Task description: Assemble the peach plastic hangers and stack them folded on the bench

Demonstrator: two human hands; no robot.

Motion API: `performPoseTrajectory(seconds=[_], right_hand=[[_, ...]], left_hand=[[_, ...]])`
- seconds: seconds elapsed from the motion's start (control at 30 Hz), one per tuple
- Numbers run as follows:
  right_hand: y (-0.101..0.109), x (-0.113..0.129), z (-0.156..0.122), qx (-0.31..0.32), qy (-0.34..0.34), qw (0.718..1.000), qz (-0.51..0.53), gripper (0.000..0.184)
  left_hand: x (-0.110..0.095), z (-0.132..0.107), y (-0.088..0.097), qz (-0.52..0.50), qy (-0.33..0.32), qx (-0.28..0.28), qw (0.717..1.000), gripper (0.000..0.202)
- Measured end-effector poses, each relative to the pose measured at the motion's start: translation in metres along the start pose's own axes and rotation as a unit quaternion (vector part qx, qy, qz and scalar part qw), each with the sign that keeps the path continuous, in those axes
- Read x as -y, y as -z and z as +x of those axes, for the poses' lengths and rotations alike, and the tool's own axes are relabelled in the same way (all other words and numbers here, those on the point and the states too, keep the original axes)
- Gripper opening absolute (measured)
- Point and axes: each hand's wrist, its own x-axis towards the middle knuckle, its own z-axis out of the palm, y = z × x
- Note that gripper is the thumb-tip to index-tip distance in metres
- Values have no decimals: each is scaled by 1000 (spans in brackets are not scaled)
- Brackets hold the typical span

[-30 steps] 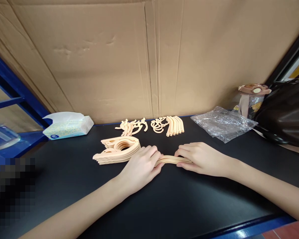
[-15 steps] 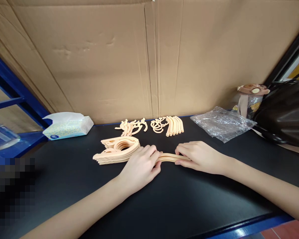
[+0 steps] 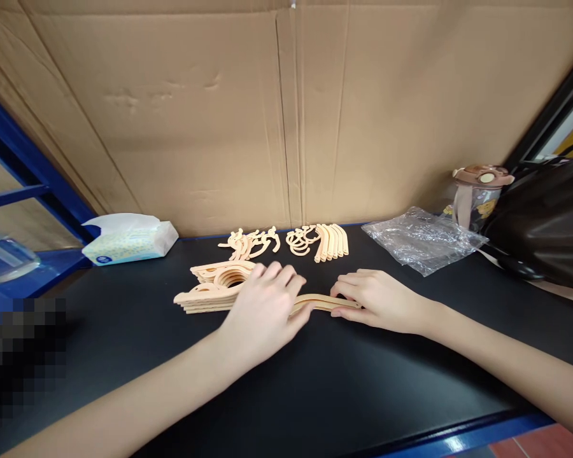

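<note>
- Pinching the right end of a curved peach-coloured piece, the right hand is to the right of the stack of peach-coloured hanger frames, its thumb below and its fingers bent over the top.
- The curved piece itself lies just right of the stack, low over the black worktop; its left end is partly hidden by the left hand.
- The left hand is at the stack's right end, covering part of it from view; its fingers are arched and slightly spread, with the index finger and thumb apart and the curved piece between them. Whether they touch the piece, or the hand touches the stack, I cannot tell.
- Behind the stack is a loose heap of small hooks.
- Behind and to the right of the stack, a second cluster of hooks sits next to a neat row of short curved bars.
- Left of the stack and farther back is a tissue pack.
- Well to the right of the stack are a crumpled clear plastic bag, a lidded bottle and a dark bag.
- Beyond the stack rises a cardboard wall.
</note>
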Motion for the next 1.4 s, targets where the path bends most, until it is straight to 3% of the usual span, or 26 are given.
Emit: performPoseTrajectory(seconds=[0.1, 0.23, 0.37, 0.5, 0.73, 0.97, 1.4], right_hand=[[1, -1, 0, 5, -1, 1000, 11, 34], [2, -2, 0, 5, -1, 1000, 16, 33], [2, -3, 0, 5, 2, 1000, 17, 33], [2, -3, -1, 5, 7, 1000, 17, 33], [3, -3, -1, 5, 10, 1000, 18, 33], [2, -4, -1, -1, 17, 1000, 16, 33], [4, -3, -2, 6, 14, 1000, 24, 31]], left_hand=[[19, 23, 20, 50, 39, 14, 998, 35], [50, 64, 37, 78, 184, 147, 969, 45], [68, 93, 26, 59, 230, 223, 945, 54], [75, 109, 6, 52, 253, 262, 930, 59], [88, 123, -10, 35, 274, 318, 907, 47], [93, 124, -5, -22, 271, 382, 883, 30], [97, 119, -5, -75, 258, 364, 892, 30]])
